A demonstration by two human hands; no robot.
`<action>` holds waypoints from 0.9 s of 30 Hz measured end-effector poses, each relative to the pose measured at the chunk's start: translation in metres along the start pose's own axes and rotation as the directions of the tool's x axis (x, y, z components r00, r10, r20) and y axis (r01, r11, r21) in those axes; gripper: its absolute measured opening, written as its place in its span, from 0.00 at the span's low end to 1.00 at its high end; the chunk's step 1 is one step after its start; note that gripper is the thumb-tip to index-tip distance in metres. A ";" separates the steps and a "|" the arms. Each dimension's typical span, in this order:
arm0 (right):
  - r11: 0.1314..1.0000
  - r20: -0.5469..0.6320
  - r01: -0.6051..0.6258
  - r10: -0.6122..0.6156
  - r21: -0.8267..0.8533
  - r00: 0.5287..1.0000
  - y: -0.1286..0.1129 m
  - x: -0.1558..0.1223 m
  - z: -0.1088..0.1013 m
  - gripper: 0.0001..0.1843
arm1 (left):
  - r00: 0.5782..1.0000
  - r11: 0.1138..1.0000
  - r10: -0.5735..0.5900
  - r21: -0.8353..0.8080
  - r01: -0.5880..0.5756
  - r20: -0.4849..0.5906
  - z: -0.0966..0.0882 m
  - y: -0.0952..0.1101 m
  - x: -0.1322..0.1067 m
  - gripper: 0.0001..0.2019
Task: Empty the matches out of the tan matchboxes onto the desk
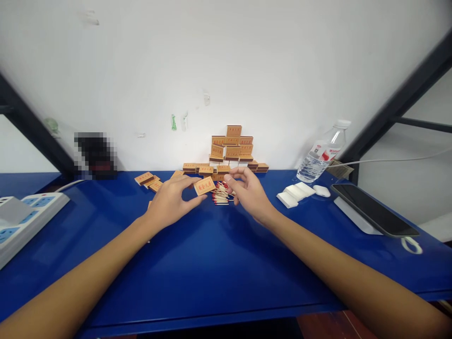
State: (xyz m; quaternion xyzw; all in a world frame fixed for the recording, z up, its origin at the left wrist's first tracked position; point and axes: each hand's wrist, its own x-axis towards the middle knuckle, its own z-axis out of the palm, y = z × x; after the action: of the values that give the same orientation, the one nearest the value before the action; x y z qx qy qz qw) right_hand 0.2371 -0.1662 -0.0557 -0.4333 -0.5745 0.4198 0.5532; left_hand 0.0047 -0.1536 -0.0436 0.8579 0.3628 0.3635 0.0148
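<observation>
My left hand (pixel 173 200) pinches an orange matchbox (pixel 204 185) between thumb and fingers, just above the blue table (pixel 219 263). My right hand (pixel 247 190) hovers to its right with fingers curled and apart, over a small heap of loose red-tipped matches (pixel 221 194). I cannot see anything held in the right hand. Behind both hands a stack of several orange matchboxes (pixel 231 148) leans against the white wall.
A few loose matchboxes (pixel 148 180) lie at the left. A white power strip (pixel 24 219) sits at the far left edge. At the right are a plastic water bottle (pixel 321 155), white box trays (pixel 294 193), a white mouse (pixel 321 190) and a dark phone on a stand (pixel 374 209).
</observation>
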 end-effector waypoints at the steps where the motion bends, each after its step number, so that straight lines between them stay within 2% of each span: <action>1: 1.000 0.045 -0.005 0.005 -0.005 0.999 -0.001 -0.003 0.003 0.25 | 1.000 1.000 0.003 -0.004 -0.003 0.000 0.000 0.001 0.000 0.16; 3: 1.000 0.194 -0.024 0.026 -0.014 0.981 -0.003 -0.008 0.009 0.24 | 1.000 1.000 0.008 -0.019 -0.007 0.015 0.000 0.005 -0.001 0.15; 5: 0.999 0.279 -0.041 0.046 -0.024 0.959 -0.004 -0.013 0.012 0.23 | 0.999 1.000 0.011 -0.026 -0.010 0.032 0.001 0.008 -0.002 0.15; 11: 0.988 0.268 -0.108 0.133 -0.108 0.954 -0.008 -0.006 -0.002 0.21 | 0.999 1.000 0.022 0.003 -0.023 0.045 0.003 0.009 -0.004 0.19; 14: 0.984 0.269 -0.149 0.171 -0.100 0.948 -0.007 -0.002 -0.006 0.21 | 0.998 1.000 -0.013 0.013 0.013 0.054 0.004 0.006 -0.005 0.22; 19: 0.973 0.166 -0.222 0.231 -0.070 0.959 -0.005 0.008 -0.015 0.20 | 0.990 0.994 -0.111 0.000 0.112 0.082 0.000 0.004 -0.001 0.19; 23: 0.953 0.144 -0.205 0.241 -0.224 0.960 -0.012 0.030 -0.051 0.16 | 0.975 0.985 -0.168 -0.011 0.171 0.145 -0.004 0.003 0.001 0.19; 26: 0.911 0.003 -0.162 0.176 -0.379 0.984 -0.015 0.050 -0.095 0.12 | 0.971 0.986 -0.162 -0.016 0.168 0.176 -0.004 0.002 0.001 0.19; 27: 0.893 -0.081 -0.175 0.156 -0.414 0.985 -0.014 0.056 -0.110 0.10 | 0.969 0.986 -0.158 -0.017 0.164 0.188 -0.004 0.002 0.001 0.19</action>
State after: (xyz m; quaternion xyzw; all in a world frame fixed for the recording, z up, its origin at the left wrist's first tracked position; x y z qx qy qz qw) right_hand 0.3457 -0.1155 -0.0232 -0.5986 -0.5995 0.3221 0.4225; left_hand 0.0041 -0.1555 -0.0391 0.8555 0.4222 0.2854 0.0919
